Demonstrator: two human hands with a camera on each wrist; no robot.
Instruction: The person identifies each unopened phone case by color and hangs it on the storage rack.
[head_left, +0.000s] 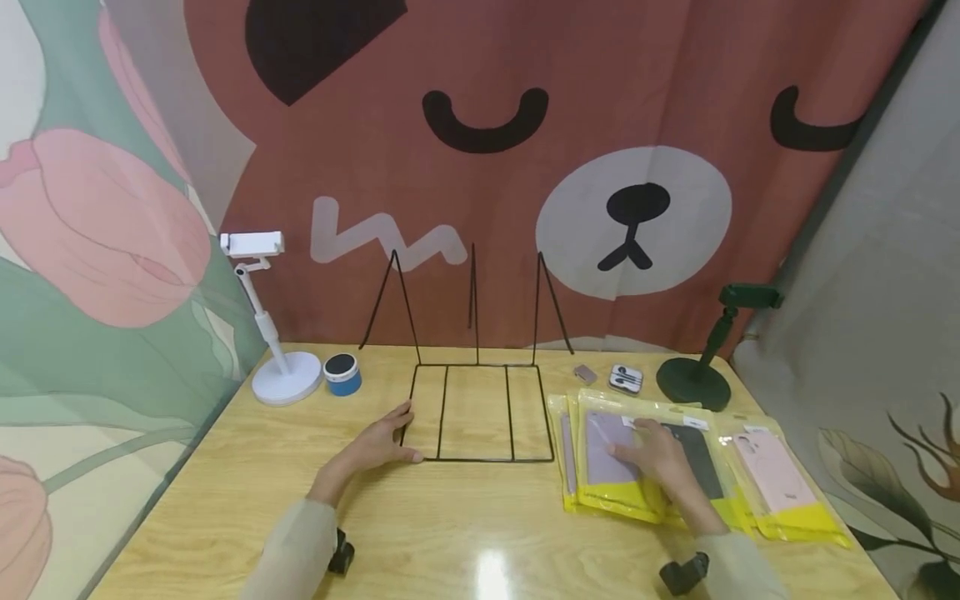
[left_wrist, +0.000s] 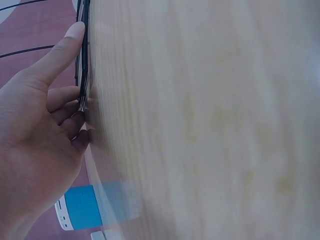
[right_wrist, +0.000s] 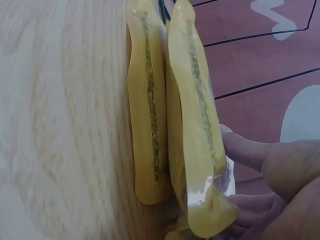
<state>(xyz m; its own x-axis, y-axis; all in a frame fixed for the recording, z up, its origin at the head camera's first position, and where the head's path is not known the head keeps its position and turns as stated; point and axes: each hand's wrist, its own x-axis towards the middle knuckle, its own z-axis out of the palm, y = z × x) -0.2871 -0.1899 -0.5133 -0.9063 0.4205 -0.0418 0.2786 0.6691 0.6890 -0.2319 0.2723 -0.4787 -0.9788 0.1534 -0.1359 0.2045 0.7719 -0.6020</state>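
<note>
Left grip (head_left: pixel 378 442) holds the front-left corner of one wire rack (head_left: pixel 510 417); right grip (head_left: pixel 660 454) rests on bagged phone cases (head_left: pixel 609 471), can't tell if it's pinching. Looks early tbh: at least four bags, all on the desk (head_left: pixel 420 533). Farther back: one blue speaker (head_left: pixel 342 379), one earphone box (head_left: pixel 626 379), two phone stands (head_left: pixel 268 329).

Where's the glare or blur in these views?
Head: bright glare patch at the table's near edge; left wrist: wood grain soft, blue cylinder looking washed out on its right; right wrist: shiny highlight low on the nearer yellow packet, wood grain soft.
</note>
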